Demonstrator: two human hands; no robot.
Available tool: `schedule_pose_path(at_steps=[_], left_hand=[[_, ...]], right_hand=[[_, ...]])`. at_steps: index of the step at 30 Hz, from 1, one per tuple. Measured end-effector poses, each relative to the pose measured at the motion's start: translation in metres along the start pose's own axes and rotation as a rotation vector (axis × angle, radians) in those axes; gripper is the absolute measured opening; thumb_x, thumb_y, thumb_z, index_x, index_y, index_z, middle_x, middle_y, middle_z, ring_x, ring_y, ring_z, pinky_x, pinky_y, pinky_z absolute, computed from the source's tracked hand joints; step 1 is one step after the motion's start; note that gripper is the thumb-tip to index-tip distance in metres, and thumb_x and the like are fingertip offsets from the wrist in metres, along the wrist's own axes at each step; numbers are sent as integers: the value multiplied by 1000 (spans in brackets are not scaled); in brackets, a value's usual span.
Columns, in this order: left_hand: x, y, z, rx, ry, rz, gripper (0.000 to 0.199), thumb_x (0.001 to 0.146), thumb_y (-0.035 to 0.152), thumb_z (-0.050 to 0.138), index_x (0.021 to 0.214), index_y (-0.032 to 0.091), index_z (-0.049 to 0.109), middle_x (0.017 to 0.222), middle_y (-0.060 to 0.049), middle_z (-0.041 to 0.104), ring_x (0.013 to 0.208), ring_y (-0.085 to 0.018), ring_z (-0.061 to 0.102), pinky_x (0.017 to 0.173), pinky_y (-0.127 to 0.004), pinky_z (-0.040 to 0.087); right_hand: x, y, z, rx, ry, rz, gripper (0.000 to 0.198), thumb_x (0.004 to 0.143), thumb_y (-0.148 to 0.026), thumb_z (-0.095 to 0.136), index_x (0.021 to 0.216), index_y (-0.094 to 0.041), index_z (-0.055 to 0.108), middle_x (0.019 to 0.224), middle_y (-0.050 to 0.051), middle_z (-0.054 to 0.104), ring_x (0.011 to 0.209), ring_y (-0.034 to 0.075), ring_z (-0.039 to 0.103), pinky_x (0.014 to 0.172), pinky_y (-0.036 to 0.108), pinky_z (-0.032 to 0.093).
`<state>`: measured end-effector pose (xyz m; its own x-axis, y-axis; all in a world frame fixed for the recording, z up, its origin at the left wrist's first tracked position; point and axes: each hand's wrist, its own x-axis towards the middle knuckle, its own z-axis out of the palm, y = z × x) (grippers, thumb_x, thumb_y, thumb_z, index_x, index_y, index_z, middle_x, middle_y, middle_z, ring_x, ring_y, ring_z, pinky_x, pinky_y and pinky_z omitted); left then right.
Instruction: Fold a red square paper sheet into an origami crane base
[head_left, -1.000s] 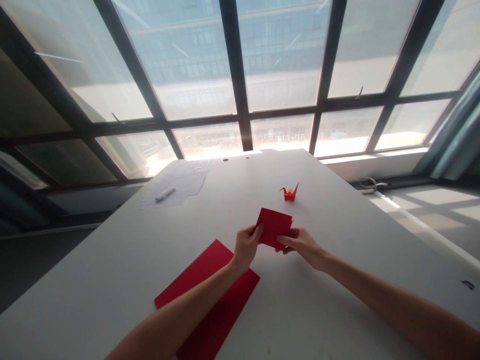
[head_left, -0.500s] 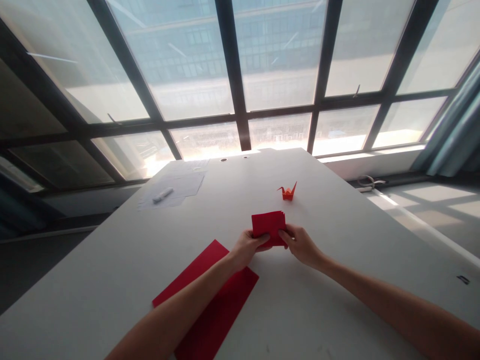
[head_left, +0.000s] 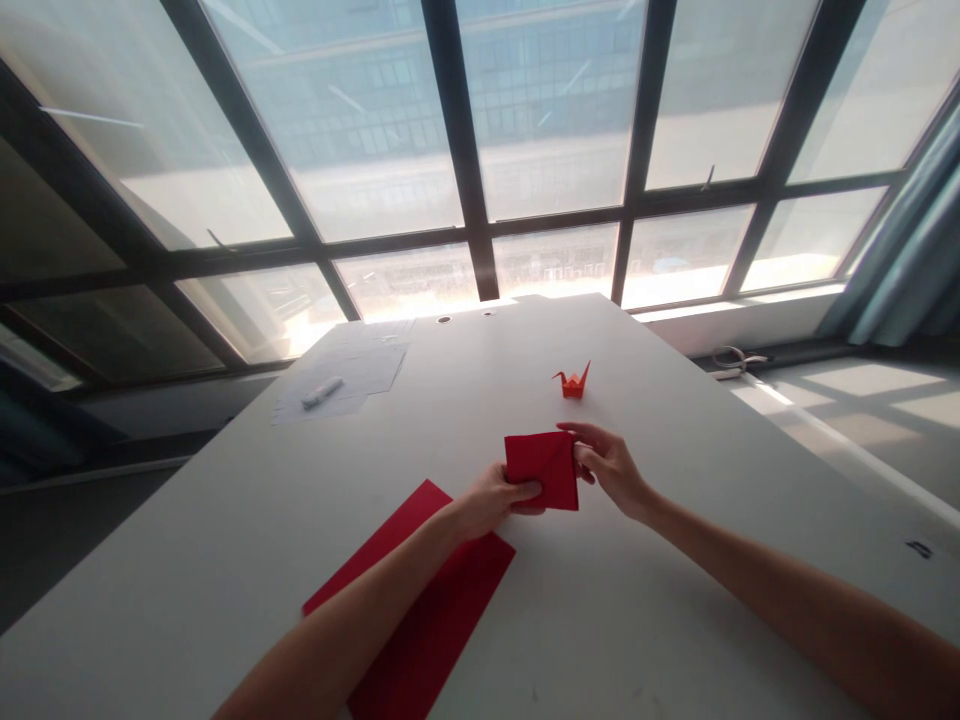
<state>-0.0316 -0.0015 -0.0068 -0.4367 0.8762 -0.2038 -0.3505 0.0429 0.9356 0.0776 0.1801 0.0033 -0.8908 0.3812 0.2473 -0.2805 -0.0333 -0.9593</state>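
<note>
A small square of folded red paper [head_left: 541, 462] is held up above the white table, a diagonal crease running toward its upper right corner. My left hand [head_left: 496, 500] grips its lower left, thumb on the near face and fingers underneath. At the right edge, my right hand [head_left: 611, 468] has its thumb against the paper and its index finger reaching along the top corner; its other fingers are partly hidden. Under my left forearm lies a larger red paper sheet [head_left: 465, 600], partly covered. Beyond the hands stands an orange-red paper crane [head_left: 574, 384].
White paper sheets [head_left: 375, 362] lie at the table's far left with a white, tube-like object [head_left: 322, 392] on them. The white table [head_left: 187, 560] narrows toward large windows. A coiled cable [head_left: 739, 360] rests off its right side.
The folded paper has turned to show a square face with a diagonal crease. My right hand has shifted up and right along its edge, its index finger now stretched out. My left hand keeps its grip.
</note>
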Motion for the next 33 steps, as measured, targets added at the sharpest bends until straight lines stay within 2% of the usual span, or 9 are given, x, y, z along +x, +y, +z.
schedule_pose_path(at_steps=[5,9,15,19,22,25,30,33], left_hand=[[-1,1,0,20,-10,-24,53,61,30,89,107,11,72,105,-15,71,96,-29,68,76,-35,57],[-2,1,2,36,0,-13,50,63,31,88,106,11,72,105,-14,71,95,-28,67,75,-33,57],[-1,2,6,39,43,4,54,65,35,87,111,11,72,111,-16,70,100,-30,67,77,-34,57],[-1,1,9,28,77,37,56,65,37,87,113,13,71,113,-16,70,103,-31,67,79,-35,56],[-1,0,11,19,107,43,54,64,37,87,110,12,72,110,-16,71,101,-31,68,80,-37,56],[0,-1,12,9,110,43,54,64,37,87,108,10,72,107,-17,71,98,-31,68,80,-38,56],[3,0,16,-42,166,196,48,72,44,81,104,9,73,98,-14,73,88,-27,69,81,-36,53],[2,2,19,-54,207,227,45,72,45,81,99,9,74,94,-13,74,81,-24,69,78,-34,53]], right_hand=[[2,-4,0,26,44,-13,22,70,-28,68,87,-14,73,61,0,59,51,9,42,44,22,31],[2,-2,3,7,91,-39,22,71,-31,70,85,-14,72,59,0,58,50,9,41,43,22,31],[2,4,-1,-45,83,-11,33,79,-45,68,91,-15,69,59,-1,57,47,10,42,42,22,31],[-3,8,0,-158,47,-1,45,87,-57,55,74,-15,67,63,3,59,52,13,48,45,24,37],[-6,12,3,-249,36,-33,43,84,-55,59,74,-15,69,66,4,63,60,16,53,52,26,43],[-7,15,6,-251,60,-49,39,85,-50,58,78,-14,71,71,4,66,65,19,57,55,27,45],[-9,18,8,-250,27,-36,33,87,-44,57,78,-15,71,71,4,67,63,18,58,55,26,45],[-11,19,9,-302,-6,-23,33,88,-42,55,76,-15,70,70,4,66,61,17,57,54,25,44]])
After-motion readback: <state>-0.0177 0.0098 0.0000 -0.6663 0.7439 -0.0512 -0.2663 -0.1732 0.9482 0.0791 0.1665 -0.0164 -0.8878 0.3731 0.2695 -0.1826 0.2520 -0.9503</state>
